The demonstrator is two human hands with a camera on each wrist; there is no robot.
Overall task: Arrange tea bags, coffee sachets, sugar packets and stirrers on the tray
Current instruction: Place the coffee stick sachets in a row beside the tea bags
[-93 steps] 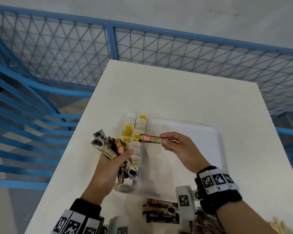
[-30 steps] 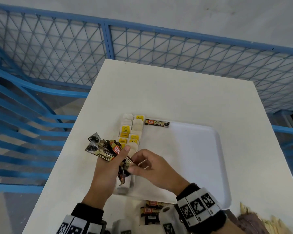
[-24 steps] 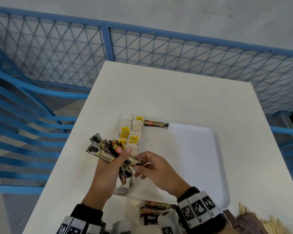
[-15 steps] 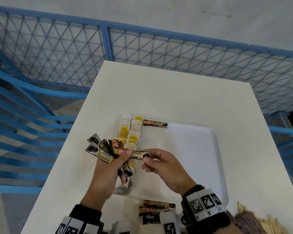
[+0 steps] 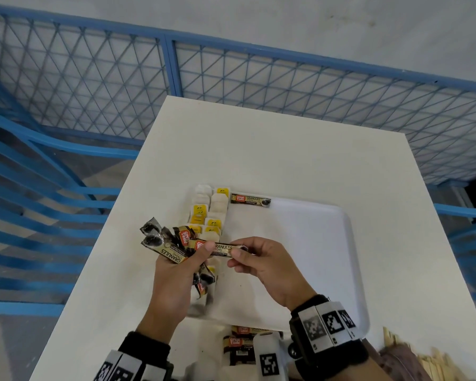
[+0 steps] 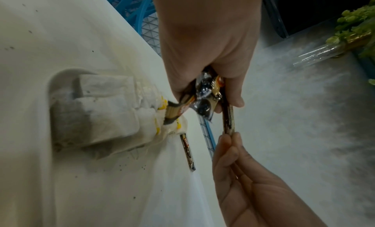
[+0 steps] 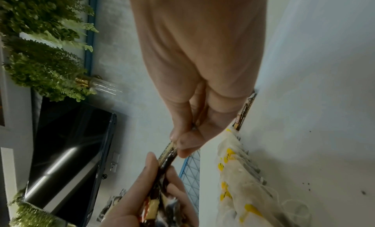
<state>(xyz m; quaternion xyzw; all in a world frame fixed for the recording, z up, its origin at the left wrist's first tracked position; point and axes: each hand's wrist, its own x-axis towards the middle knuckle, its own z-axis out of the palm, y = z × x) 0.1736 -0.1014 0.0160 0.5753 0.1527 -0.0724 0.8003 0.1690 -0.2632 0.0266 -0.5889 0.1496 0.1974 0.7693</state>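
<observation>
Both hands (image 5: 270, 266) (image 5: 173, 273) pinch one coffee sachet (image 5: 222, 248) above the tray (image 5: 313, 243)

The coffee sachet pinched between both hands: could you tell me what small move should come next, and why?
Probably the right hand draws the coffee sachet free of the left hand's bundle and lays it on the tray below the sachet already placed, since the right hand pinches only one end.

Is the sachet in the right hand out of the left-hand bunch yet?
Not yet: right hand pinches one end of the sachet; left hand's thumb covers the other.
</observation>
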